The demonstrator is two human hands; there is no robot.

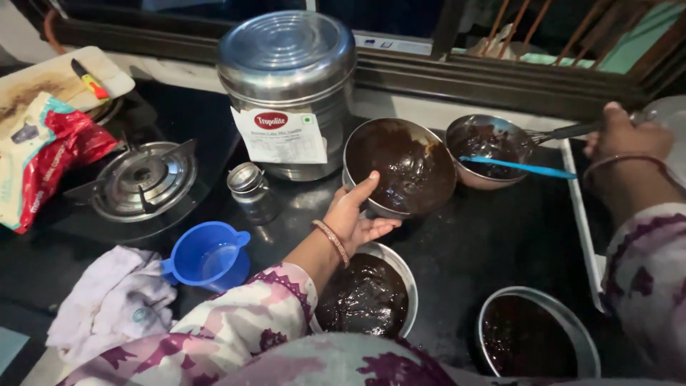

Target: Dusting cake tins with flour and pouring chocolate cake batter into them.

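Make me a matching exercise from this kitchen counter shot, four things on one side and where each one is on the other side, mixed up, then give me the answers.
Things:
1. blue spatula
2. blue funnel
3. mixing bowl
4. big steel canister

Places:
A. tilted up by the left hand, smeared with dark batter
B. lying across the small steel bowl near the right hand
C. at the back by the window ledge, paper label on its front
D. beside the crumpled cloth, in front of the gas burner

Pairs: 1-B, 2-D, 3-A, 4-C
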